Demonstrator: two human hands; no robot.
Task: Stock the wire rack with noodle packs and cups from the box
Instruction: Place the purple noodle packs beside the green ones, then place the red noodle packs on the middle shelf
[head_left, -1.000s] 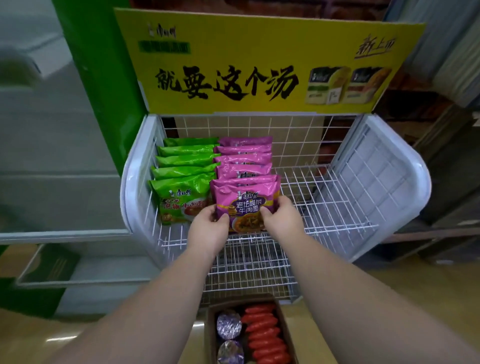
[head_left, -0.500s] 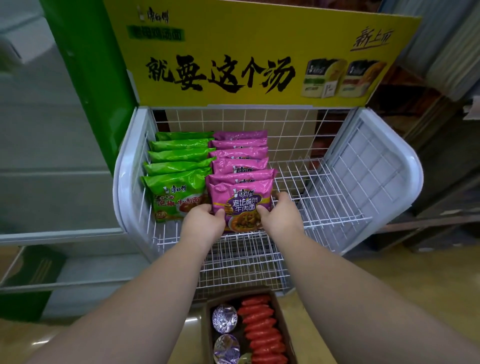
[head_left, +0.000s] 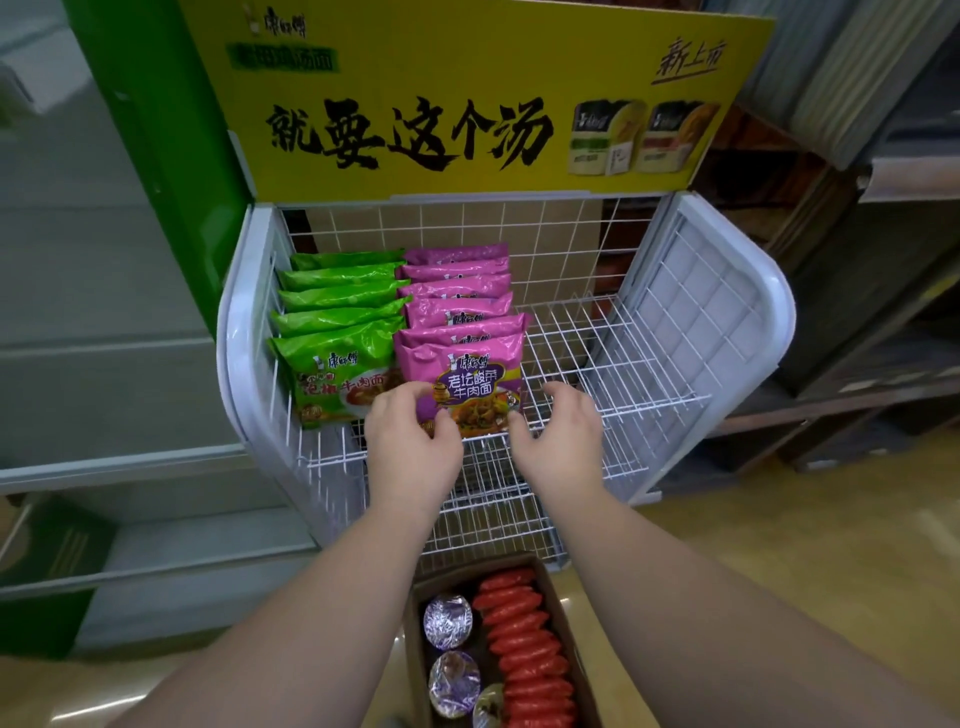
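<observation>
Head view, stocking in progress. Wire rack (head_left: 639, 358): white, yellow sign above; two rows filled at left, right part bare wire.

Green noodle packs (head_left: 337, 312): left row, standing on edge, leaning back.

Purple noodle packs (head_left: 457, 291): second row, just beside the green; front purple pack (head_left: 462, 379) stands at the row's head.

Left hand (head_left: 410, 441): fingers curled at the front purple pack's lower left corner, touching it; whether it pinches or only steadies cannot be told.

Right hand (head_left: 558, 431): fingers loosely spread, just beside the pack's right edge, gripping nothing.

Box (head_left: 415, 634): on the floor below the rack, holding red noodle packs (head_left: 524, 654) in a row and foil-lidded cups (head_left: 448, 621) beside them.

Handling note, as judgement: the step is seating the front pack. Set its bottom edge square on the wire, lean it back on the pack behind, line its face up with the green row, and let go gently so it does not tip forward. Red packs would suit the bare wire at right.
</observation>
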